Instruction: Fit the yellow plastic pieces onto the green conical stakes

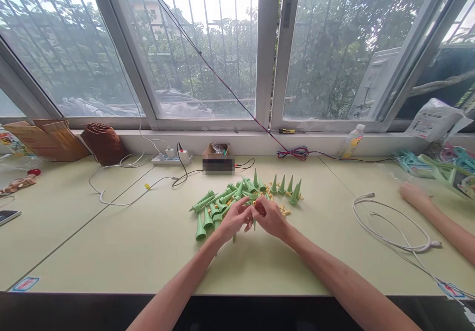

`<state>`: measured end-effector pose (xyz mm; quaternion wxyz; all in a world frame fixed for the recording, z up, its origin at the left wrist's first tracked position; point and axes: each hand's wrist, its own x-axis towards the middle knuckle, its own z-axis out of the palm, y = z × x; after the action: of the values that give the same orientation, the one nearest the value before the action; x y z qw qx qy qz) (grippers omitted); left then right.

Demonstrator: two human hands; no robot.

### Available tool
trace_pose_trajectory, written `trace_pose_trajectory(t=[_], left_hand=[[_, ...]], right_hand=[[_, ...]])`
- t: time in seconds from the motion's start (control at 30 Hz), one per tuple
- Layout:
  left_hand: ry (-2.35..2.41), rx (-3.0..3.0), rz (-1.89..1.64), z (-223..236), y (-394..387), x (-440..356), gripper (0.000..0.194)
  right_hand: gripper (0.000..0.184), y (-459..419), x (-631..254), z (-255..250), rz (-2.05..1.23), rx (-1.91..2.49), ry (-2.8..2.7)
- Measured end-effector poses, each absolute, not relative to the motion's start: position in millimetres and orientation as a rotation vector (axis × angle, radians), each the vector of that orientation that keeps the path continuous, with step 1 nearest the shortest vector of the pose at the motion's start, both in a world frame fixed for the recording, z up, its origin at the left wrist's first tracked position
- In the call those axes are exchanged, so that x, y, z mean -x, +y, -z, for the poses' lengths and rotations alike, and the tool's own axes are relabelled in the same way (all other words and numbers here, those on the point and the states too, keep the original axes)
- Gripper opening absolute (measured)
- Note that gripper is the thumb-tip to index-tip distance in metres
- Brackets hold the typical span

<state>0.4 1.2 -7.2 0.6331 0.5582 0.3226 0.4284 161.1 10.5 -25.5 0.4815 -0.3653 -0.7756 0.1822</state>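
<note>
A heap of green cone-shaped plastic spikes [218, 200] lies on the pale green table [148, 242], with several standing upright [282, 186] toward the back and small yellow parts [285, 211] scattered among them. My left hand [233, 218] and my right hand [270, 217] meet just in front of the heap, fingers curled together in a pinch around a small piece between them. The piece shows a bit of green and orange, mostly hidden by the fingers.
Another person's hand [415, 196] rests on the table at the right, beside a white cable [393, 227]. On the window ledge stand a small cardboard box [217, 159], a power strip [171, 157], a bottle [352, 142], a brown bag [104, 143]. A phone [8, 215] lies at far left.
</note>
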Motion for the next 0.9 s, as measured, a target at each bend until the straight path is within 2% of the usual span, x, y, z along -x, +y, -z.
trace_pose_trajectory(t=[0.2, 0.47, 0.9], left_hand=[[0.749, -1.241, -1.006, 6.3, 0.8, -2.7, 0.049], [0.749, -1.208, -1.017, 9.4, 1.8, -2.8, 0.064], [0.742, -1.181, -1.021, 8.6, 1.4, -3.4, 0.066]], right_hand=[[0.015, 9.7, -160.7, 24.1, -0.456, 0.898, -1.873], [0.015, 8.7, -159.5, 23.9, -0.461, 0.894, -1.855], [0.017, 7.4, -158.7, 22.6, -0.488, 0.889, -1.833]])
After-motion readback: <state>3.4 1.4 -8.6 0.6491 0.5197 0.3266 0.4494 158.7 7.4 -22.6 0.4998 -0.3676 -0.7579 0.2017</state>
